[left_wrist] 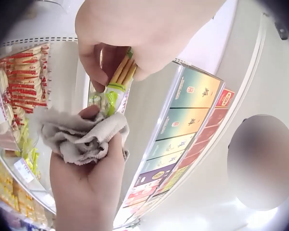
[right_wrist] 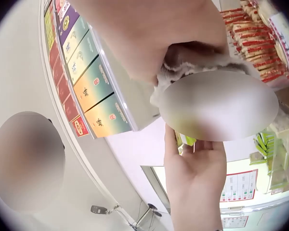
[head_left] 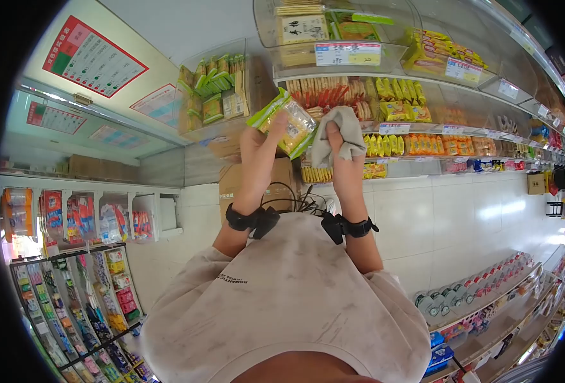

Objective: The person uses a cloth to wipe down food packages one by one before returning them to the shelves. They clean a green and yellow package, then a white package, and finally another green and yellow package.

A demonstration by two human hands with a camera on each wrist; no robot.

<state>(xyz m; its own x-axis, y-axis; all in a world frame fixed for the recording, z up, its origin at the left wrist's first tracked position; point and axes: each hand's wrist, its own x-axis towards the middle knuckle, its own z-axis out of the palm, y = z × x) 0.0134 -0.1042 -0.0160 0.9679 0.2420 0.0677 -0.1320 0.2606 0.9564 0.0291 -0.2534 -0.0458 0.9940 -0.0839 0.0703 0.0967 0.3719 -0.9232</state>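
My left hand grips a green-edged snack pack, thumb on its clear front, with yellowish pieces showing through the wrapper. In my right hand is a bunched grey cloth, the thumb pressing into its folds. The two hands are close together in front of the shelves. Seen from the left wrist, the cloth overlaps the lower end of the pack. A blurred oval hides much of the cloth and pack in the right wrist view, where my left palm faces up below.
Clear-fronted shelves of bagged snacks run to the right, with price tags along them. Behind my left hand stands a clear bin of green packs. Below are a cardboard box and black cables.
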